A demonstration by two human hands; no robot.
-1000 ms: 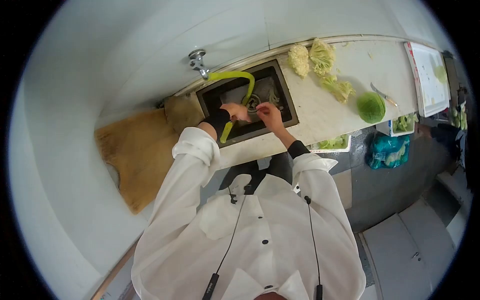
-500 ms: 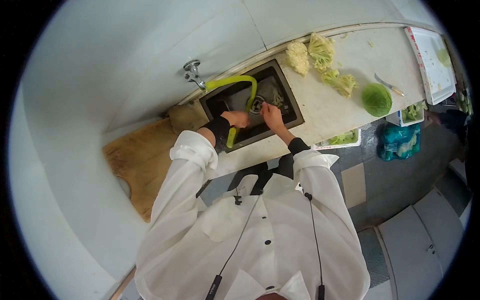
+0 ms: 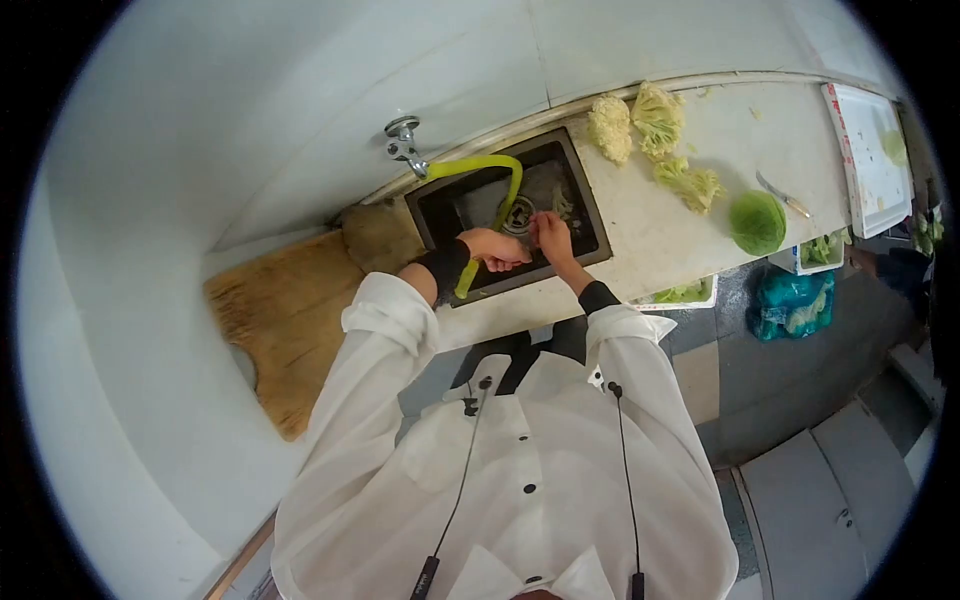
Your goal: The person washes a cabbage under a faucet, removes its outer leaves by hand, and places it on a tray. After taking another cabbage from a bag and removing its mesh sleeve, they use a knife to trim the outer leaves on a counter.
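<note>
Both hands over the sink (image 3: 597, 215) now: left hand (image 3: 498, 248) by the green hose (image 3: 518, 178), right hand (image 3: 552, 238) beside it, fingers curled, each grip's contents impossible to tell. Cauliflower's (image 3: 610, 130) in pieces on the surface (image 3: 625, 240); the cabbage (image 3: 757, 222) looks uncut.

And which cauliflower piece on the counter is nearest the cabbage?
The piece farthest from the wall. The other two, side by side nearer the wall, both lie farther from the cabbage.
</note>
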